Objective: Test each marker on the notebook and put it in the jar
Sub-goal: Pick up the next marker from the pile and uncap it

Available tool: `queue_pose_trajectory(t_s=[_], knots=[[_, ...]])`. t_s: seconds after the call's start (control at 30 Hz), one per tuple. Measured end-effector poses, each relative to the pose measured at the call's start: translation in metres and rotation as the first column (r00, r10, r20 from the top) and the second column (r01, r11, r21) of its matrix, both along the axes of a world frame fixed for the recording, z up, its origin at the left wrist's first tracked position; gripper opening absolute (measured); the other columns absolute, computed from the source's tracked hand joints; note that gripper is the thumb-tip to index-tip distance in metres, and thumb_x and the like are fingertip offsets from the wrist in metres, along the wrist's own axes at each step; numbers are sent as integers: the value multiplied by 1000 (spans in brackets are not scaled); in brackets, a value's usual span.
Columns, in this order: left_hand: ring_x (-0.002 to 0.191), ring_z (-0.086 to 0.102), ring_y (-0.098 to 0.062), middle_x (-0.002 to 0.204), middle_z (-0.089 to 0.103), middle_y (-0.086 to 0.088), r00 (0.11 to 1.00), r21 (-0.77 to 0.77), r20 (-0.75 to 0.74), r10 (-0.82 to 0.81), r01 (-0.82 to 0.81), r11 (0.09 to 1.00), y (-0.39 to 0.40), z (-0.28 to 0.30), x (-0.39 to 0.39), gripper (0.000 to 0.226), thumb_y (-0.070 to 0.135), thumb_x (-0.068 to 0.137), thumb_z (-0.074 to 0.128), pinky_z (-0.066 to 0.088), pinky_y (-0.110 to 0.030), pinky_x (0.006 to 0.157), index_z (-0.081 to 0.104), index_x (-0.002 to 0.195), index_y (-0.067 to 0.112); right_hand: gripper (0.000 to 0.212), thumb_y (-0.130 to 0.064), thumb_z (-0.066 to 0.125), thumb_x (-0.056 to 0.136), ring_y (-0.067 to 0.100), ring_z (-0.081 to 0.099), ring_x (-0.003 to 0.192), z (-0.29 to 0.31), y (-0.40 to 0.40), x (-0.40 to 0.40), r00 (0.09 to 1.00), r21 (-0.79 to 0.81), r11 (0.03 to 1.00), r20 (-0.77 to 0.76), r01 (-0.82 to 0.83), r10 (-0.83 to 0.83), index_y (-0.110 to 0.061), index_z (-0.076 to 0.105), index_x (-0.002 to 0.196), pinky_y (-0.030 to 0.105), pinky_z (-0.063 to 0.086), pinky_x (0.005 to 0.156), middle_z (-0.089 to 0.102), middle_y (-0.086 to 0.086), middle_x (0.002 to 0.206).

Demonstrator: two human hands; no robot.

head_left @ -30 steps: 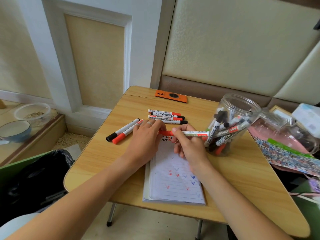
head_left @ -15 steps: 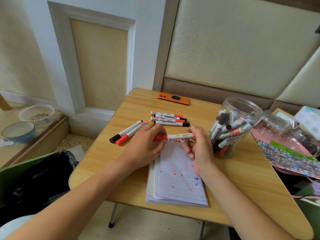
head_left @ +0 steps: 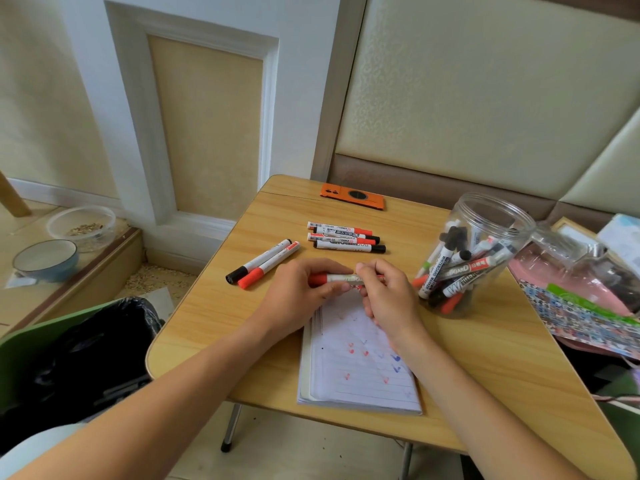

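Over the notebook: both hands hold one red marker (head_left: 341, 279) flat, above the top of the notebook (head_left: 360, 362).
Left hand (head_left: 298, 296): fingers curled round the red cap end.
Right hand (head_left: 388, 299): fingers pinch the white body.
Jar (head_left: 474, 254): stands on the bench (head_left: 485, 358) just right of the hands, open, with many markers inside.
Loose markers: four in a row (head_left: 346, 237) behind the hands, two more (head_left: 263, 263) to the left.
Notebook page: small red and blue ticks.
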State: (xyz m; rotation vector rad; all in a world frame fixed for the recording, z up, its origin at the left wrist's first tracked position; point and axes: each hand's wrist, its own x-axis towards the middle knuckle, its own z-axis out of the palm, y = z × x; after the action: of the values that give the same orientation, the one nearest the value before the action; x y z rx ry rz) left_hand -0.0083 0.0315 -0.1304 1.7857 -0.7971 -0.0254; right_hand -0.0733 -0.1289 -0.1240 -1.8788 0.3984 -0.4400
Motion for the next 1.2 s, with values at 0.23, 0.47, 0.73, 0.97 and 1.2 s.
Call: queue_pose_trajectory(t_s=[0.23,0.47,0.73,0.97,1.2], knots=[[85,70,-12,92,75,9,998,-23,-62,-15,13,1000,0,-1,-1,16,27,90,76,57,-38,79,76,105,25,30,-37,60,100,14,44,52,-3,0,4,1000,-71,997,-11,2,-2,-18,59,77,29,35,51,53,-8,57],[81,64,-10,89,71,10,999,20,9,47,-47,999,-3,-3,-1,17,32,89,76,54,-26,70,72,105,27,21,-28,51,104,16,47,45,7,1,-1,999,30,999,-28,-16,17,-13,61,92,25,33,42,56,5,56],[117,45,-13,128,47,5,953,192,276,125,-182,964,-7,-19,1,68,31,84,77,41,-32,99,37,138,31,13,-10,66,98,18,68,63,50,-18,-4,964,-16,998,263,54,-48,-16,56,104,33,52,54,67,3,82],[119,51,-18,128,55,4,913,378,387,127,-283,881,-5,-21,-3,36,45,94,61,43,-39,98,57,129,33,19,-25,59,99,10,66,79,125,-53,-28,781,-397,790,603,468,-160,-13,57,113,29,54,77,67,-7,91],[120,47,-15,129,51,6,906,430,410,105,-293,854,-5,-24,-4,29,47,98,54,39,-37,99,59,124,35,28,-14,49,100,30,59,89,156,-89,-35,726,-527,593,672,609,-149,-1,53,124,34,42,78,63,13,102]])
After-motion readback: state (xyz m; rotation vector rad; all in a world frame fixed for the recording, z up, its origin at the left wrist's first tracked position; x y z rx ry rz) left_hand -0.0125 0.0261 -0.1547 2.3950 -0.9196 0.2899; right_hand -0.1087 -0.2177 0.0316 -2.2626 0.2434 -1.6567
